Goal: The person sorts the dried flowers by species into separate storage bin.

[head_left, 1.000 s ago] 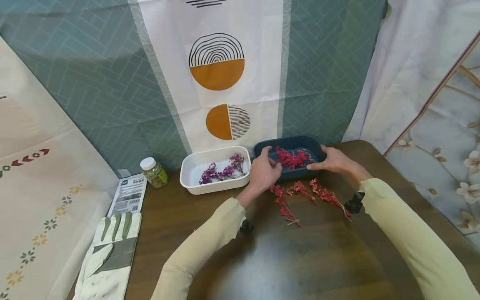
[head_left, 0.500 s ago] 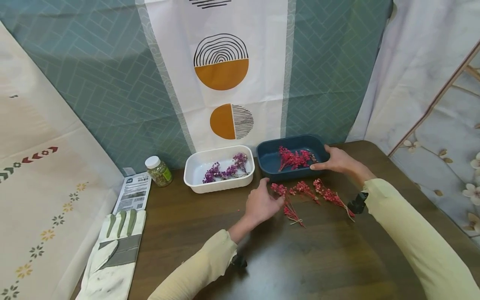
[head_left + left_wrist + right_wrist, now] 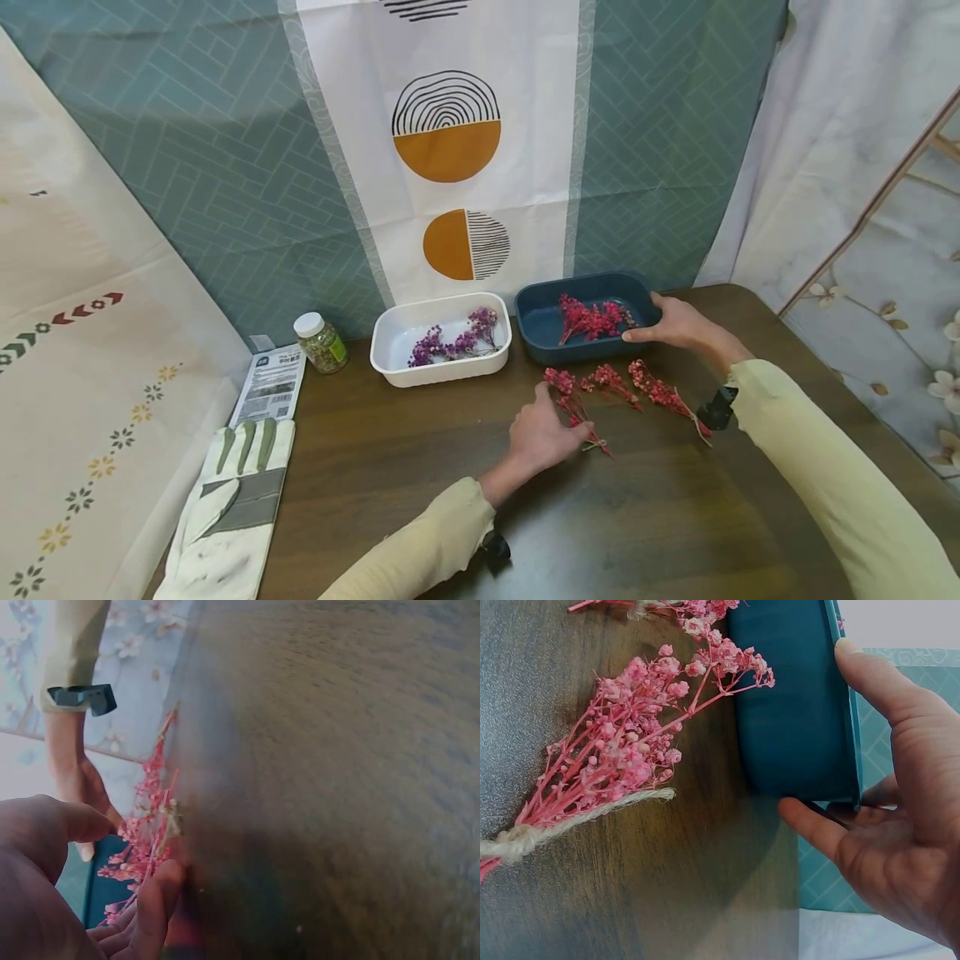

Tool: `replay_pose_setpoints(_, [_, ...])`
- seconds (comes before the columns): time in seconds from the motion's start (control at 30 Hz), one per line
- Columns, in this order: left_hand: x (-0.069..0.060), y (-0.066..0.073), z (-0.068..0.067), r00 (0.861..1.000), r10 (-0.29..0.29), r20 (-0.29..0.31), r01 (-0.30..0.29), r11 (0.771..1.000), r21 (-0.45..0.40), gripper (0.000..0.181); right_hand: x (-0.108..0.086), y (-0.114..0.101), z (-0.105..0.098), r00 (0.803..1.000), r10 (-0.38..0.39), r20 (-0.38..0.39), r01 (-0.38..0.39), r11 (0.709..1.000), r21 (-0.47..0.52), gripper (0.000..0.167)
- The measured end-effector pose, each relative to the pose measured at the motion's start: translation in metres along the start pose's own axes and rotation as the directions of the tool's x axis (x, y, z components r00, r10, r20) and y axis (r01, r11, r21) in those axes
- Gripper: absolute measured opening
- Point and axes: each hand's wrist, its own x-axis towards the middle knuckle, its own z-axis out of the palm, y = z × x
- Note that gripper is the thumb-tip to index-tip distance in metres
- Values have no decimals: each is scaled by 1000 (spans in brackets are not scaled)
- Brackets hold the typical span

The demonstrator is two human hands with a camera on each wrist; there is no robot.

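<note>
My left hand (image 3: pixel 542 429) reaches over a bunch of red-pink dried flowers (image 3: pixel 573 400) lying on the table. In the left wrist view, thumb and fingers are parted, with the pink flowers (image 3: pixel 150 817) showing between them; whether they touch is hard to tell. My right hand (image 3: pixel 678 322) holds the right end of a dark blue container (image 3: pixel 536 342). Its thumb lies on the rim and the other fingers are against the outside, as the right wrist view shows. More red-pink flowers (image 3: pixel 588 321) lie in that container. Two further bunches, one tied with twine (image 3: pixel 667 396), rest in front of it.
Left of the blue container stands a white container (image 3: pixel 390 367) with purple dried flowers (image 3: pixel 453 342). Farther left are a white-capped jar (image 3: pixel 322 343), a printed packet (image 3: pixel 268 385) and a work glove (image 3: pixel 225 521). A patterned cloth (image 3: pixel 450 167) hangs behind the table (image 3: pixel 637 525).
My left hand has left the blue container's near edge, moving down toward me to the leftmost red-pink bunch on the table. My right hand stays on the container.
</note>
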Motion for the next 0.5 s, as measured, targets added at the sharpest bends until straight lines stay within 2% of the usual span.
replay_pose_setpoints(0.23, [5,-1,12,999,-54,-4,54,998,24,101,0,-1,0,1000,-2,4,3,1000,-6,120])
replay_pose_setpoints(0.5, [12,2,19,998,-57,-12,58,995,85,105,-1,0,0,1000,8,7,-8,1000,-5,118])
